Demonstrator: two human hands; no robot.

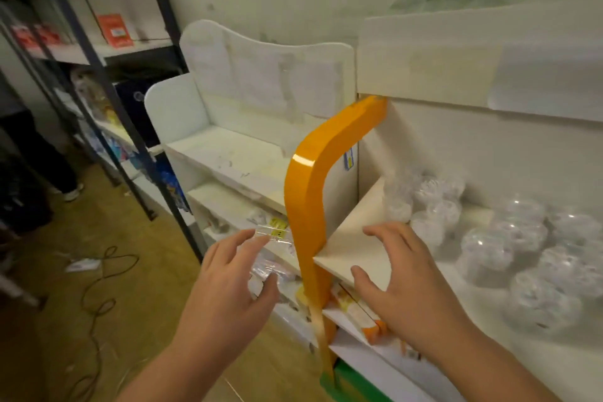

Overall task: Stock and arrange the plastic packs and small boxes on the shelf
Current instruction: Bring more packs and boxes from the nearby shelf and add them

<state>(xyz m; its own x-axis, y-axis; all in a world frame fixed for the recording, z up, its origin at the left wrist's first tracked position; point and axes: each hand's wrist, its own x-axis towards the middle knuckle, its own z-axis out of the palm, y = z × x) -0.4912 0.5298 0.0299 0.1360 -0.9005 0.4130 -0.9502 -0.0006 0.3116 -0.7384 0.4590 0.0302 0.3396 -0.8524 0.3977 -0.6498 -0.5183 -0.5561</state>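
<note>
Both hands are reaching toward the shelving with fingers spread and nothing gripped: the left hand (228, 277) is hovering in front of a small clear box (273, 233) lying on the white shelf unit (228, 153), the right hand (394, 274) is hanging over the front corner of the cream shelf (355, 238). Clear plastic packs (502, 238) are sitting in rows on that cream shelf, just right of the orange side panel (306, 192). Orange small boxes (362, 313) are lying on the shelf beneath the right hand.
</note>
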